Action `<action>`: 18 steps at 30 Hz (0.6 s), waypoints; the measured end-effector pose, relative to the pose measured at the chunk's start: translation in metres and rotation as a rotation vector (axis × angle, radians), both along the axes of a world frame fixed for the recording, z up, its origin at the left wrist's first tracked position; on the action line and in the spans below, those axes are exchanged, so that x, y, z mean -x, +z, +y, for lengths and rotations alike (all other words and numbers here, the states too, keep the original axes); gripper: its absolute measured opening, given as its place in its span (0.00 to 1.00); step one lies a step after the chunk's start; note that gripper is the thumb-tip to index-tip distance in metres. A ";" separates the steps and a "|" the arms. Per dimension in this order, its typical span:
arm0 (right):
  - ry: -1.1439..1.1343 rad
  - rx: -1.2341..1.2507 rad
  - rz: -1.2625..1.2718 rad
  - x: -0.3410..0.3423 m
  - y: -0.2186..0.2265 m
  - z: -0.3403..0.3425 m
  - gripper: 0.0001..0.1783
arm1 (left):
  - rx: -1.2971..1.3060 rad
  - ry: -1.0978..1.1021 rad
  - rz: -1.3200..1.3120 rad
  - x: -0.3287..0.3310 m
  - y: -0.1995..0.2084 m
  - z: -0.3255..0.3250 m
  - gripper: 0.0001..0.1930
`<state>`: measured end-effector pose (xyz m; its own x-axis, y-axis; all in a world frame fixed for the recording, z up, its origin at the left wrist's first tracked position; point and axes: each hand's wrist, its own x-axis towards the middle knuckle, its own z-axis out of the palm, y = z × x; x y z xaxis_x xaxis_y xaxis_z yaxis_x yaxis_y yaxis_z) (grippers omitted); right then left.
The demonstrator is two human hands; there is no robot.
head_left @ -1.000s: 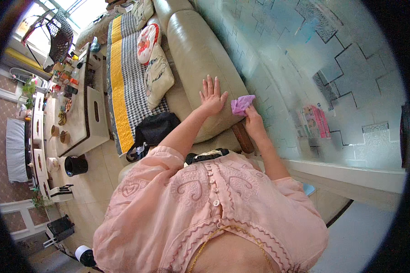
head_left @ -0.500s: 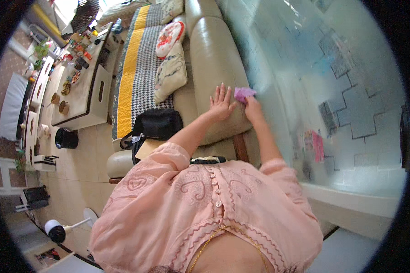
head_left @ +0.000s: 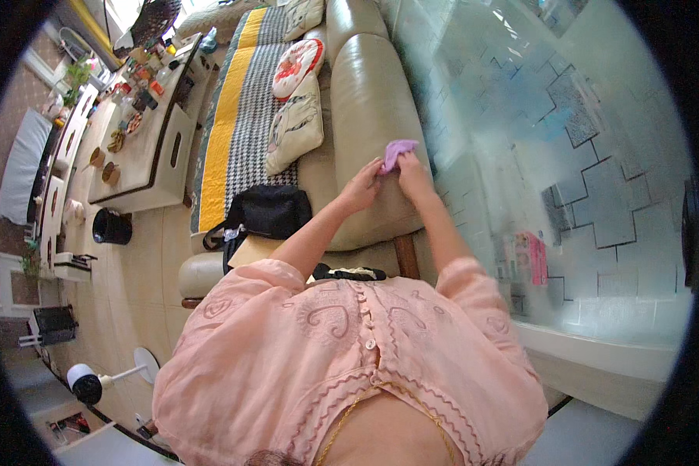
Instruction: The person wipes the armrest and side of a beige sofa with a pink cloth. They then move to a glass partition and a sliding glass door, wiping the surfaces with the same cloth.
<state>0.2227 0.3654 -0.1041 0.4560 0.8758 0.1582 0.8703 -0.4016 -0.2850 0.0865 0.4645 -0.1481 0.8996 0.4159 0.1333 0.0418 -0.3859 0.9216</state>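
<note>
The right hand (head_left: 415,179) is clamped on a purple cloth (head_left: 398,152), with the fingers gathered at the near right part of the fabric. The left hand (head_left: 361,189) is positioned beside it, its fingertips at the near left edge of the cloth. At this size the grip of the left hand is not clear: it cannot be told whether thumb and fingers pinch the fabric or only touch it. The two hands are near each other, with the cloth extending between and beyond them.

The cloth is located over the near end of the backrest of a beige couch (head_left: 377,93). Both forearms reach forward from the sleeves of a pink blouse (head_left: 365,326). To the right of the couch stands a patterned glass panel (head_left: 598,256); a pink package (head_left: 531,258) shows at the panel.

A black bag (head_left: 276,211) rests on the couch seat, left of the left forearm. Beyond it lies a checked cover with a yellow stripe (head_left: 245,97). A cream cushion (head_left: 296,128) and a round red and white pillow (head_left: 297,68) lie between the cover and the backrest. Farther left, a pale worktop (head_left: 140,171) carries small items, including two brown cups (head_left: 110,173). A black bin (head_left: 113,229) stands on the floor just beside the worktop.
</note>
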 end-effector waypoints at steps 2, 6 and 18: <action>-0.006 0.003 -0.028 -0.026 -0.013 0.023 0.15 | 0.078 0.078 0.052 0.009 0.006 -0.006 0.24; -0.016 -0.041 -0.029 -0.030 -0.013 0.032 0.16 | 0.067 0.118 0.112 0.031 -0.005 -0.009 0.19; -0.058 -0.355 0.129 0.079 -0.012 -0.101 0.19 | -0.136 0.090 0.307 0.050 0.003 -0.007 0.15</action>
